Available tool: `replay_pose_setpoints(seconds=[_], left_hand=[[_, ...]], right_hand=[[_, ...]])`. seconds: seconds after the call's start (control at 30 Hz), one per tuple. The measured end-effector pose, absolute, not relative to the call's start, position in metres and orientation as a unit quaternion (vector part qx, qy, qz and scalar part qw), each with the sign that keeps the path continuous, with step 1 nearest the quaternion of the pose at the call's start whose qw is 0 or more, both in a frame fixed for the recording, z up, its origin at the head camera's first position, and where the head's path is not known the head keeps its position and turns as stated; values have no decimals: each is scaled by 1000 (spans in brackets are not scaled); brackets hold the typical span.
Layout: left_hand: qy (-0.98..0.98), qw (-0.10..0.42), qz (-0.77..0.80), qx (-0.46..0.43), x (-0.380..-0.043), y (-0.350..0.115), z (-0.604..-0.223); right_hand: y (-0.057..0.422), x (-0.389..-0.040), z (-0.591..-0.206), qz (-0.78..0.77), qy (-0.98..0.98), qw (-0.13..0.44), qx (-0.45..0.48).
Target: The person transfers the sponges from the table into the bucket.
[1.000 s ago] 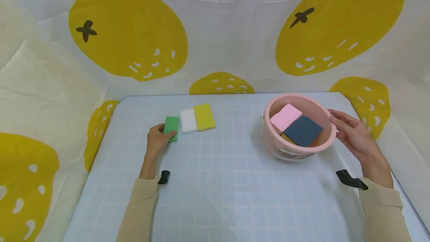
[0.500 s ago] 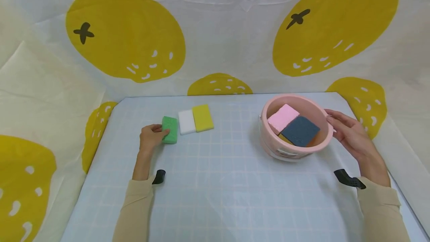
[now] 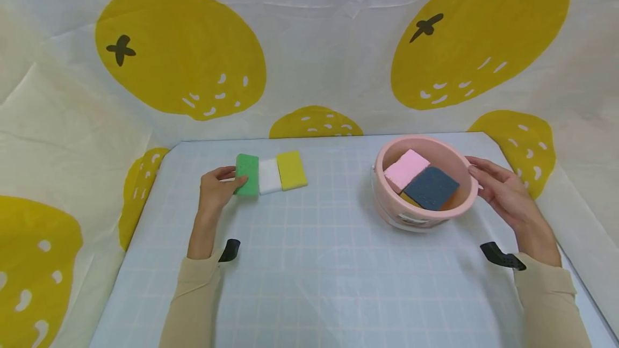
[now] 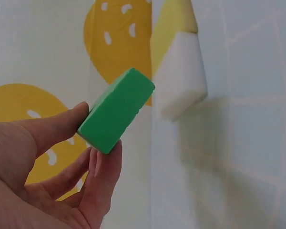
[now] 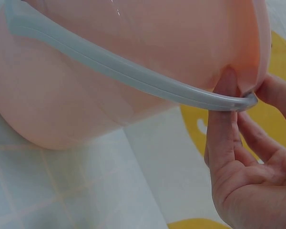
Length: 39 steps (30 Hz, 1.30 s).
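Note:
Between thumb and fingers, my left hand (image 3: 216, 187) pinches a green sponge (image 3: 247, 175), a thick rectangular block. In the left wrist view the green sponge (image 4: 117, 110) is tilted, its shadow falling on the tabletop. Just right of it lie a white sponge (image 3: 269, 176) and a yellow sponge (image 3: 292, 171), side by side. My right hand (image 3: 503, 192) grips the rim of a pink bucket (image 3: 395, 197) at its right side, near the grey handle (image 5: 128, 74) end. Inside the bucket are a pink sponge (image 3: 406, 171), a dark blue sponge (image 3: 431, 188) and a partly hidden yellowish piece.
The table (image 3: 309, 278) has a pale blue checked cover. White cloth walls (image 3: 329, 42) printed with big yellow fruit rise behind it and on both sides. The bucket stands toward the back right.
My left hand shifted left with the green sponge, then moved it back toward the wall, up beside the white sponge. The right hand keeps its grip on the bucket rim.

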<state>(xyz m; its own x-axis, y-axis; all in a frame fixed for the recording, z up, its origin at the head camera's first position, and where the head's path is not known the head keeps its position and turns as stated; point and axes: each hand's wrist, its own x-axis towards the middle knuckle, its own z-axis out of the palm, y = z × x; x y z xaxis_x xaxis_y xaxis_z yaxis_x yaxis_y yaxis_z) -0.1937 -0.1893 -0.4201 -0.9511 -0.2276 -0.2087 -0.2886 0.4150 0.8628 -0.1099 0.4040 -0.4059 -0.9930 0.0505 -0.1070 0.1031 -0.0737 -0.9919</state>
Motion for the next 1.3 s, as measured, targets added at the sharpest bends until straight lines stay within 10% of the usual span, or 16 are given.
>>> replay_pose_setpoints(seconds=[1.3], left_hand=[[780,37,624,21,-202,-77,-355]], right_hand=[[403,-110,-405,-731,679,18,61]])
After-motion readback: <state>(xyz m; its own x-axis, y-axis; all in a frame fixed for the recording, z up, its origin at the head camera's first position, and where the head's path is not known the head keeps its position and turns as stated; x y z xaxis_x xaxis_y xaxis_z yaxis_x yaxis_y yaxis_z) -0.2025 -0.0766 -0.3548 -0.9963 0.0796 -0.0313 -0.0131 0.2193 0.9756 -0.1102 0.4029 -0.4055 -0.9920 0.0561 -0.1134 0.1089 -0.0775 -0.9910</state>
